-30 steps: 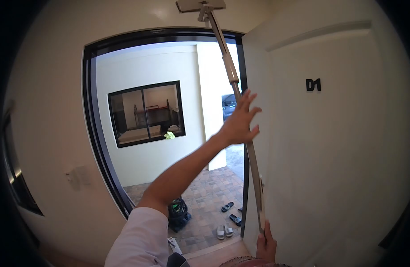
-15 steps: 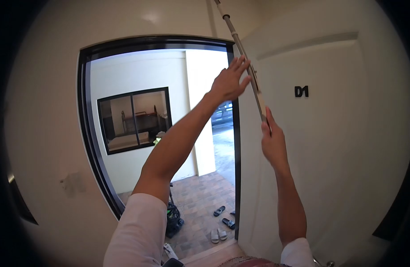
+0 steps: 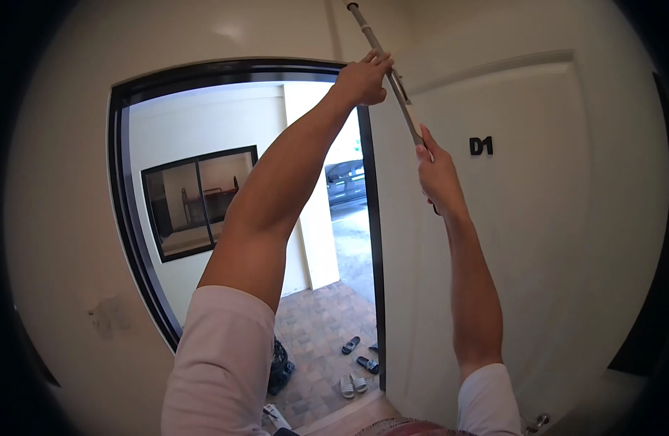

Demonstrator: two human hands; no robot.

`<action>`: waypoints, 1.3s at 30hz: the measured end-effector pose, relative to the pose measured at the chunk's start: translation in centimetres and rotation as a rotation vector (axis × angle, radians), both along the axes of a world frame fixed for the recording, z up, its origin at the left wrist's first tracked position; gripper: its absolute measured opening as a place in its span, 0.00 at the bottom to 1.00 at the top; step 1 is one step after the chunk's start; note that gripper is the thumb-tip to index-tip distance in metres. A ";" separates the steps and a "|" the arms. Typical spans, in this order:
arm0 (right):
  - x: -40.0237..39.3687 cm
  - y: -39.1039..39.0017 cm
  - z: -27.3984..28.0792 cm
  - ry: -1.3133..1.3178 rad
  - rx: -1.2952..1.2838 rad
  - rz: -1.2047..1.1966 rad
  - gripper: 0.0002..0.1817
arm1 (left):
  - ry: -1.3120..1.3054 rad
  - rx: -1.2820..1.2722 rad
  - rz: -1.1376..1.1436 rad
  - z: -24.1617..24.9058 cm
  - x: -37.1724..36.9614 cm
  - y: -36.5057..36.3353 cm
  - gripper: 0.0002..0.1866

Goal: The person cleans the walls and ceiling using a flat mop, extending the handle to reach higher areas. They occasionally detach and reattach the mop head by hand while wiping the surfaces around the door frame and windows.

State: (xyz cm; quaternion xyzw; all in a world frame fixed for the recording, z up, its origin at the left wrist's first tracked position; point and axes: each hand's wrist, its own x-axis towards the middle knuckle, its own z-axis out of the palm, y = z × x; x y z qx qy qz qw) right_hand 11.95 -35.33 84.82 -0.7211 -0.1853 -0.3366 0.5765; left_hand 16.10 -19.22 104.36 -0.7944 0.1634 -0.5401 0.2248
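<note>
A slim, straight pole of grey and beige, metallic in its upper part [image 3: 409,112], is held up at a tilt, its top leaning left and running out of view at the upper edge. The right hand [image 3: 440,174] is clamped around the pole's lower end, and a small dark curved piece shows just below the palm. Higher up, the left hand [image 3: 363,78] reaches across with its fingers lying against the pole; whether they close fully around it I cannot tell. The two hands are apart, the left one above the right, and both arms are raised in short pale sleeves.

Behind the pole stands a broad white panelled door [image 3: 523,254] with black raised "D1" characters [image 3: 481,146], to the right of the right hand. A silver round knob [image 3: 542,420] shows near the bottom edge. The left hand is in front of the top right corner of a dark, glossy door frame [image 3: 373,218]. Through the doorway are a black-framed sliding window [image 3: 176,203], a brownish tiled floor [image 3: 312,327], two dark patterned slippers [image 3: 368,365], a pair of grey-and-white striped slippers [image 3: 347,386] and a black bag-like bundle [image 3: 280,370], partly hidden by the left arm.
</note>
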 end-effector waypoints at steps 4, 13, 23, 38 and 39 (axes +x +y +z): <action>0.2 0.9 -2.2 -0.014 0.002 0.002 0.28 | 0.002 0.020 -0.025 -1.8 0.9 0.3 0.44; 0.1 3.0 -17.6 -0.050 -0.043 -0.041 0.30 | 0.182 0.274 0.060 -13.7 -1.1 3.2 0.42; -8.0 7.5 -34.3 0.088 0.035 0.031 0.33 | 0.468 0.382 -0.201 -27.9 -2.9 6.6 0.29; -17.2 16.4 -36.7 0.264 0.022 0.277 0.42 | 0.433 0.438 -0.380 -31.6 -4.8 11.9 0.09; -17.9 17.0 -36.4 0.242 0.068 0.338 0.43 | 0.446 0.416 -0.403 -31.6 -5.2 12.5 0.09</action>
